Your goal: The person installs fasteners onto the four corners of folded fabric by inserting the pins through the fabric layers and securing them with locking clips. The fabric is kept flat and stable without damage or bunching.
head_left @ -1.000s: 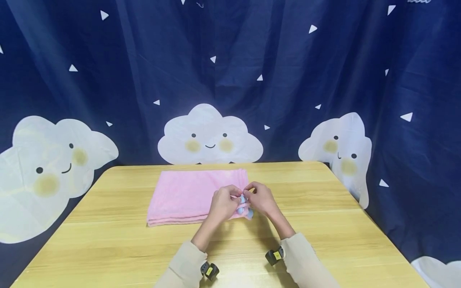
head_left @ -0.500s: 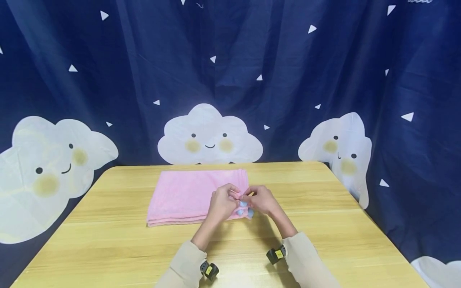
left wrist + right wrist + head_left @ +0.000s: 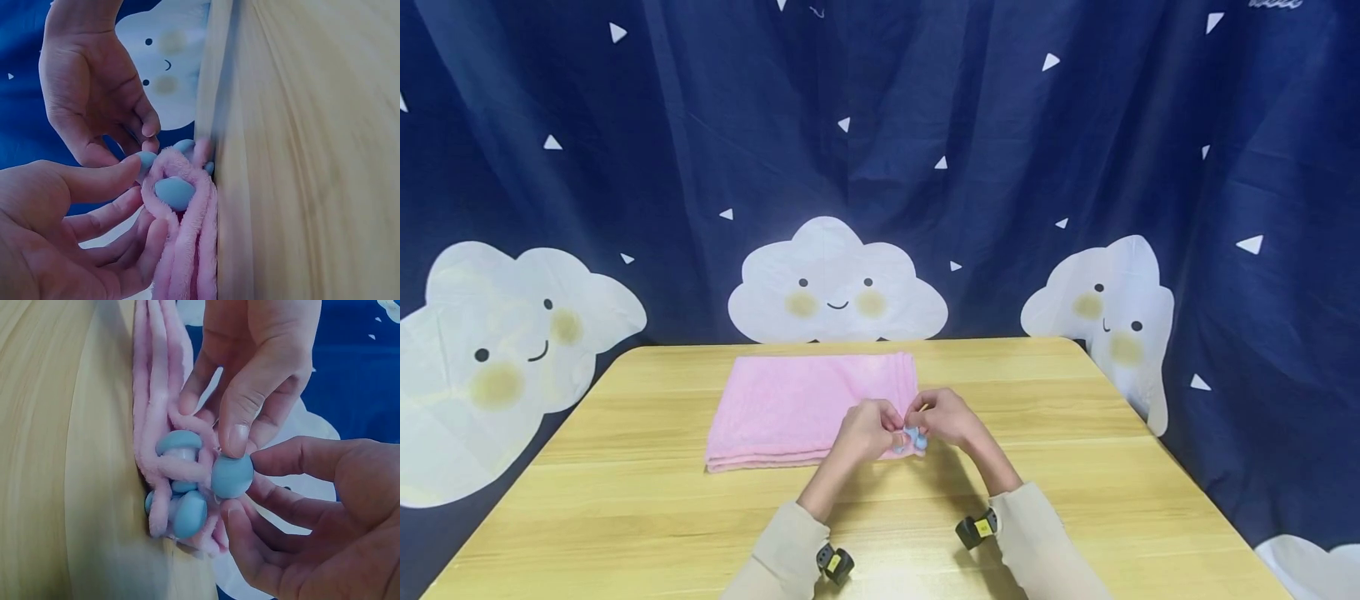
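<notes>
A folded pink fleece blanket (image 3: 805,404) lies on the table. At its near right corner, several pale blue mushroom-shaped clips (image 3: 190,512) sit among the folds. My left hand (image 3: 867,429) pinches one rounded blue clip (image 3: 232,476) at the blanket's edge, its thumb on the cap. From the other side my right hand (image 3: 946,417) grips the same clip between thumb and fingers. The left wrist view shows another blue clip (image 3: 174,194) inside a loop of the fleece. Fingers partly hide the held clip in the head view.
The wooden table (image 3: 625,517) extends around the blanket on all sides. Behind it hangs a dark blue curtain (image 3: 880,167) with white clouds and triangles. A black wrist camera (image 3: 835,565) sits at each cuff.
Both hands have shifted slightly toward the near edge of the blanket, still working close together at the corner. The blue clips there have turned and moved a little; the rest of the blanket stays put.
</notes>
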`<control>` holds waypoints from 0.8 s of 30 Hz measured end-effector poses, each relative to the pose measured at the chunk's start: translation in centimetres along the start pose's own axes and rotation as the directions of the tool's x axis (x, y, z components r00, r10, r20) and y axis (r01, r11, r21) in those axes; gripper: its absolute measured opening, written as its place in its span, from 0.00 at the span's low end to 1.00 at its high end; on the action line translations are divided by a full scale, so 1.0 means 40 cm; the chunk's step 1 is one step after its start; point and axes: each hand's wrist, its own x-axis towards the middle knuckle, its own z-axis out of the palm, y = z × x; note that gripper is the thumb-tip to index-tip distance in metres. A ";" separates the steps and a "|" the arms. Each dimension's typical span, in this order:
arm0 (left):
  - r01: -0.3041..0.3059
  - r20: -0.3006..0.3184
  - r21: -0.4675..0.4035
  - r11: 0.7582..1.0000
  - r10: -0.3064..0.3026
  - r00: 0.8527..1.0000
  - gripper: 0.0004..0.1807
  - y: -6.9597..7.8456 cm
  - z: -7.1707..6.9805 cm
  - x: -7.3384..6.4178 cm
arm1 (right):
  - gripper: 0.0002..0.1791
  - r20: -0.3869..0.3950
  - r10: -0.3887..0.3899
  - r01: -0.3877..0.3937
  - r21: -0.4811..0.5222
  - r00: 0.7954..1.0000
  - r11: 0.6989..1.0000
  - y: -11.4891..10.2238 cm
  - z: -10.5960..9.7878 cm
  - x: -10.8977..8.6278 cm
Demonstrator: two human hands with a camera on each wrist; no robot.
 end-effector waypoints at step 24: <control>-0.020 0.058 -0.040 0.999 0.023 0.998 0.08 -0.004 -0.069 0.008 | 0.12 -0.185 -0.024 0.002 -0.116 0.982 0.993 -0.026 -0.005 -0.006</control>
